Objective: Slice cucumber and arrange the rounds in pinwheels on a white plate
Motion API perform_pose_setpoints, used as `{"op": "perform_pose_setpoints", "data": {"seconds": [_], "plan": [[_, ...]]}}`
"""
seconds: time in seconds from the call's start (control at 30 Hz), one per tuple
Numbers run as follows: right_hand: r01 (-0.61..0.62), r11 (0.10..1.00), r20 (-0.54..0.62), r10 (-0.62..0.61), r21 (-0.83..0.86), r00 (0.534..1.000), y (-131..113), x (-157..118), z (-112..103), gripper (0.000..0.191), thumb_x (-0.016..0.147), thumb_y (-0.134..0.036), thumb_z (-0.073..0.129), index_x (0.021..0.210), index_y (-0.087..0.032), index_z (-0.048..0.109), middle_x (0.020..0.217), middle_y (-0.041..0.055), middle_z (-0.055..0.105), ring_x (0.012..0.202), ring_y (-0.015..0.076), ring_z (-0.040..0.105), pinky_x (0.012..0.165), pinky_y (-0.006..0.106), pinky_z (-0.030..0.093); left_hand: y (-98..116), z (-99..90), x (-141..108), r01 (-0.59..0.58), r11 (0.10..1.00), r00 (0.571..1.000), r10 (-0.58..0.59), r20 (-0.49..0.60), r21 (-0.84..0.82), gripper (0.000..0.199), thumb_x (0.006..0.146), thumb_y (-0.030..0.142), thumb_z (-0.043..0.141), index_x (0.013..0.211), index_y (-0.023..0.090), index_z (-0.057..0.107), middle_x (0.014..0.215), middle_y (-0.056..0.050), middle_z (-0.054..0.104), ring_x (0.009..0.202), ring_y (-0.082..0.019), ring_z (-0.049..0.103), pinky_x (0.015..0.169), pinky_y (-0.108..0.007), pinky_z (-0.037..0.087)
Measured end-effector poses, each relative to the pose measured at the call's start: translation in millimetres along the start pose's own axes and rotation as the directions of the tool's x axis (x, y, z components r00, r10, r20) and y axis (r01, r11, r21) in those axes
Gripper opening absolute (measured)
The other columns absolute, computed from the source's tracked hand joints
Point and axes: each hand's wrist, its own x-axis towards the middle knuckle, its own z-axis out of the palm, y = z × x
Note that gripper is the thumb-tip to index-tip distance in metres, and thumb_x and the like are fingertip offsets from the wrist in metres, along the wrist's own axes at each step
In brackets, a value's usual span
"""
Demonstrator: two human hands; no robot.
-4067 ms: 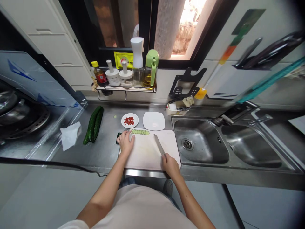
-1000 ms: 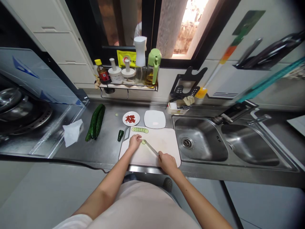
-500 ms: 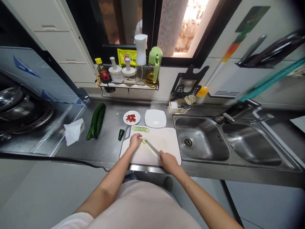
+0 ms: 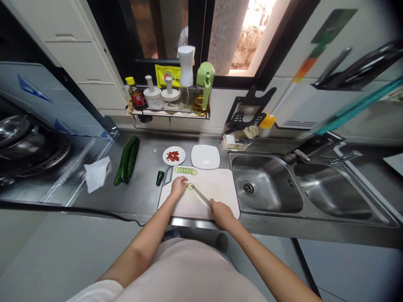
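Note:
My right hand [image 4: 221, 212] grips the handle of a kitchen knife [image 4: 202, 196]. The blade slants up to the left over the white cutting board [image 4: 214, 184], its tip at a round cucumber slice [image 4: 190, 186]. Just left of that slice is my left hand [image 4: 179, 186], fingers curled together; whether they touch the slice or pinch something small is hidden. Along the board's back edge lies an overlapping row of cucumber slices [image 4: 185, 170]. A dark green cucumber end piece [image 4: 160, 178] rests on the counter beside the board's handle.
Behind the board stand a plate of chopped red pieces [image 4: 174, 156] and a square white plate [image 4: 205, 156]. Two whole cucumbers [image 4: 126, 160] and a crumpled tissue [image 4: 97, 173] lie left. The sink [image 4: 267, 184] borders the board's right side. A condiment rack [image 4: 171, 112] hangs above.

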Motion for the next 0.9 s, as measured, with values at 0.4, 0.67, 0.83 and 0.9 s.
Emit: {"op": "perform_pose_setpoints", "data": {"seconds": [0.4, 0.67, 0.83, 0.9], "plan": [[-0.008, 1.0, 0.012, 0.008, 0.01, 1.0, -5.9, 6.3, -4.4, 0.026, 0.09, -0.014, 0.034, 0.111, -0.014, 0.05, 0.096, 0.0152, 0.066, 0.094, 0.0225, 0.063, 0.073, 0.03, 0.042, 0.3, -0.6, 1.6, 0.01, 1.0, 1.0, -0.01, 0.017, 0.014, 0.016, 0.071, 0.016, 0.065, 0.087, 0.019, 0.067, 0.073, 0.0, 0.058, 0.069, -0.012, 0.053, 0.069, -0.023, 0.042], [0.002, 1.0, -0.003, -0.001, 0.009, 1.0, -6.7, 8.9, -1.3, 0.029, 0.089, -0.01, 0.034, 0.114, -0.013, 0.05, 0.095, 0.0157, 0.066, 0.095, 0.0223, 0.063, 0.076, 0.03, 0.043, -1.2, -0.3, 4.5, 0.007, 0.999, 0.999, -0.008, 0.04, 0.033, 0.016, 0.072, 0.016, 0.065, 0.087, 0.018, 0.066, 0.071, 0.001, 0.057, 0.069, -0.013, 0.053, 0.066, -0.023, 0.04], [0.015, 1.0, -0.007, -0.015, 0.014, 1.0, -7.5, 10.2, -3.2, 0.03, 0.087, -0.008, 0.035, 0.112, -0.013, 0.05, 0.097, 0.016, 0.066, 0.094, 0.0231, 0.063, 0.074, 0.031, 0.044, -1.2, -0.9, 4.9, 0.002, 0.999, 0.999, -0.004, 0.04, 0.044, 0.016, 0.071, 0.017, 0.065, 0.088, 0.018, 0.066, 0.071, 0.001, 0.057, 0.069, -0.013, 0.053, 0.065, -0.022, 0.039], [0.017, 1.0, -0.009, -0.017, 0.015, 1.0, -6.3, 9.8, -4.2, 0.03, 0.087, -0.009, 0.035, 0.112, -0.013, 0.051, 0.097, 0.0162, 0.066, 0.095, 0.0236, 0.063, 0.074, 0.031, 0.044, -0.7, -1.1, 5.1, 0.003, 0.999, 0.999, -0.005, 0.039, 0.048, 0.016, 0.071, 0.016, 0.065, 0.087, 0.018, 0.066, 0.07, 0.001, 0.057, 0.068, -0.012, 0.053, 0.065, -0.022, 0.039]]}}
